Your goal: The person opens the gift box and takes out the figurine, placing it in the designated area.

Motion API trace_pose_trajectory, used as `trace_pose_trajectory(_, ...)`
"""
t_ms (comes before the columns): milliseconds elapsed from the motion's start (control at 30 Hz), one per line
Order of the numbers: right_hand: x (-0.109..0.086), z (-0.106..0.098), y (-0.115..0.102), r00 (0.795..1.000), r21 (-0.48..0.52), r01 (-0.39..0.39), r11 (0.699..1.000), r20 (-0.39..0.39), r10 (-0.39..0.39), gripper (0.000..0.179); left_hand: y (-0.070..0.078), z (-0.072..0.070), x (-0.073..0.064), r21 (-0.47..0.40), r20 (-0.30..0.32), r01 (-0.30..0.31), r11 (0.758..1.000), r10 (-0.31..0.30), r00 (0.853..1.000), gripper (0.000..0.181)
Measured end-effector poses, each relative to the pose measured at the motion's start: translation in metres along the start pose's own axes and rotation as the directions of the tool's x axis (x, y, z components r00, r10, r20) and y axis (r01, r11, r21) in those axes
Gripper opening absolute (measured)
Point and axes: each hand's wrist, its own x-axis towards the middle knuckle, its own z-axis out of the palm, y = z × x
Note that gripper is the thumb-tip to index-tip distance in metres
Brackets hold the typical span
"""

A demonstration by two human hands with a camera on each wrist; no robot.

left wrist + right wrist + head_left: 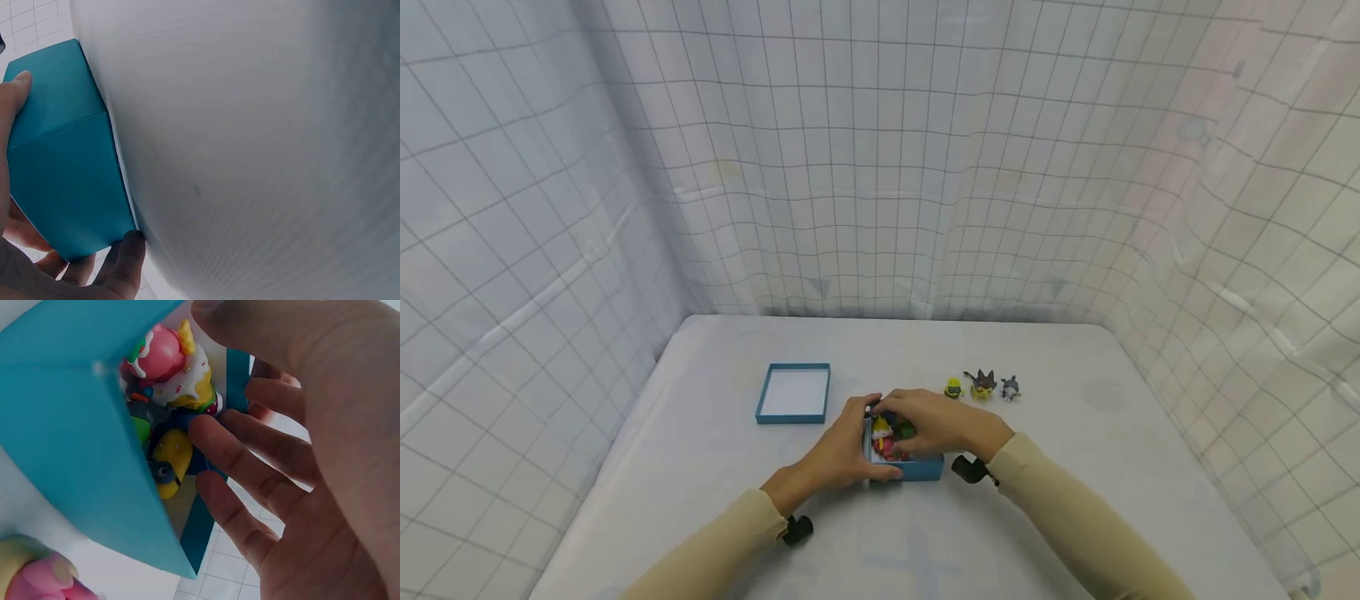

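Note:
An open blue box (921, 472) stands on the table with several small toy figures inside. My left hand (838, 450) grips its left side, thumb on the near wall and fingers wrapped round the far one. Over the box, my right hand (936, 422) reaches in from above. In the right wrist view its fingertips touch a yellow one-eyed minion figure (172, 456), while the thumb lies apart at the rim. Beside the minion are an ice-cream figure (190, 381) with white icing and a pink round piece (165, 353). The right hand hides part of the contents.
A shallow blue lid (793, 419) with a white inside lies to the box's left. Behind and to the right stand a small yellow figure (953, 387), a dark-eared figure (982, 384) and a grey-white one (1011, 388). Gridded white curtains (880, 167) surround the table.

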Motion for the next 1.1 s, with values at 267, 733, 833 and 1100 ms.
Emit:
trace_pose_trajectory(267, 0.008, 0.004, 0.0, 0.999, -0.03, -0.029, 0.999, 0.015, 0.03, 0.06, 0.0, -0.001, -0.001, -0.004, -0.008, -0.014, 1.0, 0.014, 1.0, 0.128)
trace_pose_trajectory(733, 0.016, 0.005, -0.003, 0.999, -0.11, -0.047, 0.993, 0.014, 0.049, 0.052, -0.001, 0.001, 0.0, 0.013, -0.015, -0.017, 1.0, 0.017, 1.0, 0.125)
trace_pose_trajectory(833, 0.017, 0.004, -0.003, 0.999, -0.106, -0.04, 0.994, 0.013, 0.042, 0.046, -0.001, 0.001, 0.0, 0.02, -0.004, -0.01, 1.0, 0.01, 1.0, 0.126)
trace_pose_trajectory(1100, 0.016, 0.005, -0.002, 1.0, -0.076, -0.018, 0.997, 0.022, 0.019, 0.045, -0.002, 0.0, 0.0, 0.021, 0.0, -0.015, 1.0, 0.015, 1.0, 0.127)
